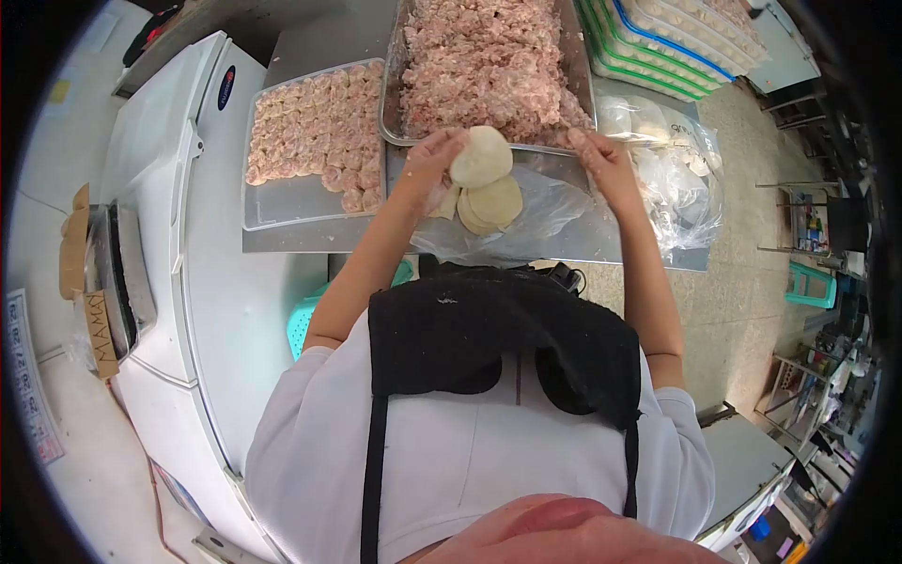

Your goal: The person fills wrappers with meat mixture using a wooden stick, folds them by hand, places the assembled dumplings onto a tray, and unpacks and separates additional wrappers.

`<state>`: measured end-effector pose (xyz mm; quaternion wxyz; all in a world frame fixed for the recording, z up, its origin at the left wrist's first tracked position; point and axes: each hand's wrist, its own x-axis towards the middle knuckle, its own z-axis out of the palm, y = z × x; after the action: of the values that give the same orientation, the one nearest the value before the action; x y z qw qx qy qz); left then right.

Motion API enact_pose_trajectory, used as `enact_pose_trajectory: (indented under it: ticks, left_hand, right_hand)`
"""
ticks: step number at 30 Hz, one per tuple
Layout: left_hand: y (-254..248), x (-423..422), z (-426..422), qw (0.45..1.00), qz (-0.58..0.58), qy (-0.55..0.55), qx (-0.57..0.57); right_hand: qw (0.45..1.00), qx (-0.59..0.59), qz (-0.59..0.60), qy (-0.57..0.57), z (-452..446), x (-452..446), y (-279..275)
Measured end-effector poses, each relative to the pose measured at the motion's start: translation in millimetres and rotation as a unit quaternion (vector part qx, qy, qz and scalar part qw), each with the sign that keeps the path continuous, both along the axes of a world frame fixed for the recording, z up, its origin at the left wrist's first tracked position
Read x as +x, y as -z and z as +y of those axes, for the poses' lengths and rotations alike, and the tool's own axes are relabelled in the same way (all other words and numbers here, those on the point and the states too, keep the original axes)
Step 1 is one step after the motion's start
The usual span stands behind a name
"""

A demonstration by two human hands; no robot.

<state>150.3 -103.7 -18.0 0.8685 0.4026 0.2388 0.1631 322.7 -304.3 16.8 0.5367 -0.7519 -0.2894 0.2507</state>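
My left hand [434,167] holds a round, pale dough wrapper [481,157] by its left edge. Under and just below it lies a small stack of wrappers [491,205] on a clear plastic sheet [554,209]. My right hand [604,162] is at the lower right corner of the metal tray [388,111] of minced meat [484,70], its fingers closed near the meat; what they grip, if anything, is too small to make out. Left of the tray, a clear plastic tray [291,209] bears rows of filled dumplings [315,127].
Plastic bags [681,193] with pale contents lie at the table's right end. Stacked trays with green and blue rims [658,47] stand at the back right. A white refrigerator [225,282] is on the left, and a turquoise basket [301,324] sits below the table.
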Motion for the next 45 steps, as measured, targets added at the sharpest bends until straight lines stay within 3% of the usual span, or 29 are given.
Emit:
enact_pose_trajectory:
  ticks: [3, 8, 11, 15, 20, 26, 33, 37, 45]
  left_hand:
    - [12.0, -4.6, 3.3, 0.991, 0.002, 0.058, 0.118]
    - [-4.8, -12.2, 2.5, 0.923, 0.036, 0.102, 0.369]
    - [-7.3, -14.1, 7.0, 0.890, -0.015, 0.059, 0.452]
    - [3.7, -12.4, 13.3, 0.878, -0.024, 0.058, 0.474]
    - [2.7, -14.5, 15.8, 0.908, -0.007, 0.085, 0.411]
    - [3.0, -15.9, 6.0, 0.834, -0.051, 0.081, 0.543]
    - [7.9, -8.3, -1.9, 0.879, -0.011, 0.062, 0.472]
    - [14.6, -9.8, -4.4, 0.890, -0.001, 0.068, 0.450]
    - [11.0, -10.1, -26.3, 0.877, 0.010, 0.019, 0.480]
  right_hand:
    - [0.997, 0.080, -0.020, -0.011, 19.7, -26.2, 31.4]
    - [0.997, 0.025, 0.069, 0.000, 51.5, -74.6, 17.7]
    - [0.995, 0.037, 0.087, 0.011, 57.2, -79.9, 21.6]
    - [0.987, 0.066, 0.141, 0.026, 55.8, -88.0, 19.3]
    - [0.995, 0.014, 0.078, 0.064, 49.7, -92.2, 19.9]
    - [0.989, 0.005, 0.123, 0.085, 50.9, -103.3, 4.0]
    - [0.984, 0.050, 0.162, 0.056, 42.1, -94.0, 15.1]
    - [0.989, 0.009, 0.145, 0.036, 35.4, -87.5, 18.0]
    - [0.982, 0.048, 0.180, -0.017, 30.5, -69.7, 42.1]
